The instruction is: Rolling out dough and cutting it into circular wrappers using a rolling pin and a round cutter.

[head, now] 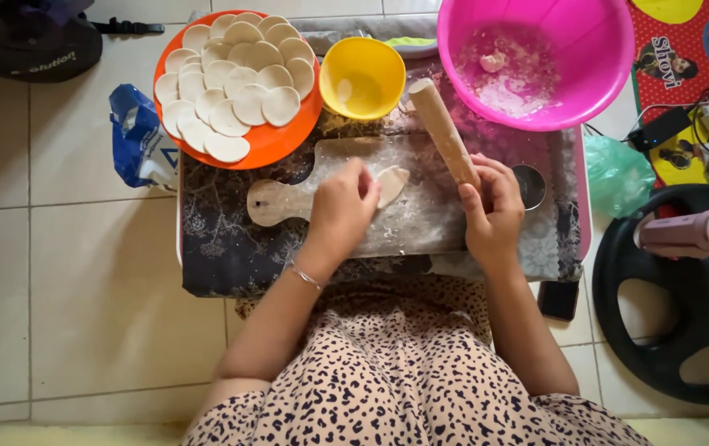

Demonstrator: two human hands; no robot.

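Soft, even daylight fills the scene; the floor tiles [57, 272] read pale and bright with no hard glare. Shadows are faint, only a weak dark edge under the orange plate [276, 149] and the pink basin [594, 74]. The centre is sharp; the corners bend and soften slightly, and the lower edge blurs.

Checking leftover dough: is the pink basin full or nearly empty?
Nearly empty: the pink basin shows only a floury smear and one small dough lump on its bottom.
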